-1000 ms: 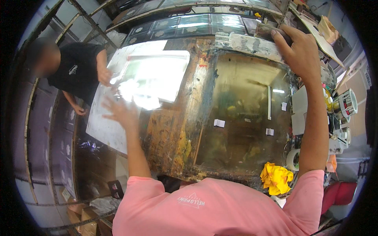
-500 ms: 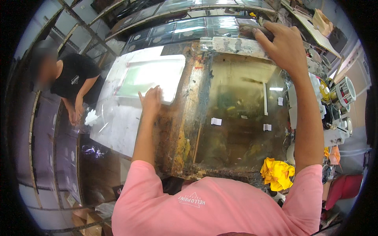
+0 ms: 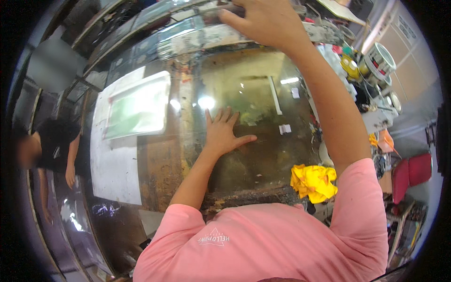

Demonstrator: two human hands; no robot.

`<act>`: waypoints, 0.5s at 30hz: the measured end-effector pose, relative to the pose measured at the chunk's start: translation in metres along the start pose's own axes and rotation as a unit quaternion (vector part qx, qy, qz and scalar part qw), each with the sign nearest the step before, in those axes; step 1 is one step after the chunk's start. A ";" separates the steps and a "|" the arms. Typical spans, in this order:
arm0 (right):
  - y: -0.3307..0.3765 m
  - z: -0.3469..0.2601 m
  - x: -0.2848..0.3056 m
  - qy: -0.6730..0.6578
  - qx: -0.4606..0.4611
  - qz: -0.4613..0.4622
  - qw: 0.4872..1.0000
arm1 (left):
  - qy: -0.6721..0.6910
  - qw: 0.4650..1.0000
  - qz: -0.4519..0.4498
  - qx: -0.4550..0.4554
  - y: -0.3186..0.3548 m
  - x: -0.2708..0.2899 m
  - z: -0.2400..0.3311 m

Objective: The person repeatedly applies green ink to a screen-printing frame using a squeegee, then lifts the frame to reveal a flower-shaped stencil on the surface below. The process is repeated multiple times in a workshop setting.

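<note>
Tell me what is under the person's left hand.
A glossy brownish-green panel shows beside the left hand, with a long white strip farther right. Whatever lies directly beneath the hand is covered, so it cannot be seen.

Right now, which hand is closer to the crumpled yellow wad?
Left. The left hand is spread left of and beyond the wad; the right hand is farther beyond it.

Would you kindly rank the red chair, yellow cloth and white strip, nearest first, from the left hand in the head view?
From the left hand:
1. White strip, up and right.
2. Yellow cloth, lower right.
3. Red chair, far right.
</note>
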State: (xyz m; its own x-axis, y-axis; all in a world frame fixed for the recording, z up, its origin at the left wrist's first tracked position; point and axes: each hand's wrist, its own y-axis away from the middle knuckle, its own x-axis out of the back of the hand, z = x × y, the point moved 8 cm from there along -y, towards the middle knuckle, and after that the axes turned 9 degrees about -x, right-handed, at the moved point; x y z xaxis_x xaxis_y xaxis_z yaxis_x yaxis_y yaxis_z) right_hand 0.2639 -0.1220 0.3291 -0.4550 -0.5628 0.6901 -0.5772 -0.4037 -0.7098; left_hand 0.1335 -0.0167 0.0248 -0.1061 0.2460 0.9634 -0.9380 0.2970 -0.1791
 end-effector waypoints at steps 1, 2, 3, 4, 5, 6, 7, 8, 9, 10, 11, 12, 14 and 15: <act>0.003 -0.001 0.001 -0.007 0.001 0.001 1.000 | -0.001 1.000 -0.011 -0.013 0.000 -0.008 0.008; 0.003 -0.003 0.002 -0.018 0.006 0.002 1.000 | -0.013 0.999 -0.041 -0.012 0.000 -0.018 0.014; 0.002 -0.002 0.001 -0.014 0.000 -0.009 1.000 | 0.007 0.999 -0.015 -0.028 -0.005 -0.021 0.024; -0.001 -0.002 0.000 -0.003 -0.005 -0.019 1.000 | 0.013 0.999 -0.011 -0.036 -0.014 -0.027 0.034; -0.007 -0.001 -0.001 0.009 -0.012 -0.027 1.000 | 0.019 0.999 -0.016 -0.042 -0.022 -0.034 0.044; -0.011 0.000 -0.003 0.020 -0.017 -0.036 0.999 | 0.013 0.999 -0.019 -0.039 -0.028 -0.039 0.052; -0.012 0.000 0.001 0.002 -0.005 -0.020 1.000 | 0.009 0.999 -0.028 -0.033 -0.034 -0.045 0.060; -0.014 0.000 0.001 0.000 -0.005 -0.014 1.000 | 0.004 0.999 -0.010 -0.035 -0.039 -0.046 0.068; -0.015 0.000 0.000 -0.002 -0.003 -0.009 1.000 | 0.009 0.999 -0.025 -0.033 -0.041 -0.051 0.075; -0.016 0.001 0.000 -0.005 -0.001 -0.005 1.000 | 0.012 0.999 -0.015 -0.037 -0.042 -0.052 0.082; -0.016 0.001 -0.002 -0.011 0.003 -0.013 1.000 | 0.016 0.999 -0.020 -0.037 -0.042 -0.055 0.087; -0.018 0.003 -0.004 -0.018 0.006 -0.020 1.000 | 0.013 0.999 -0.010 -0.045 -0.041 -0.054 0.091; -0.020 0.006 -0.006 -0.010 0.005 -0.025 1.000 | 0.010 0.998 -0.019 -0.057 -0.040 -0.055 0.095; -0.022 0.007 -0.007 0.003 0.004 -0.025 1.000 | 0.013 0.998 -0.019 -0.059 -0.039 -0.056 0.095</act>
State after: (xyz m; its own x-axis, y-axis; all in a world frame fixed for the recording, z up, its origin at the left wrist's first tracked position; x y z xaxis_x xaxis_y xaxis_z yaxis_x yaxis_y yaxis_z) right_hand 0.2842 -0.1146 0.3387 -0.4293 -0.5371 0.7261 -0.5949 -0.4368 -0.6748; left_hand 0.1447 -0.1300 -0.0027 -0.0609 0.2563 0.9647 -0.8959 0.4121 -0.1661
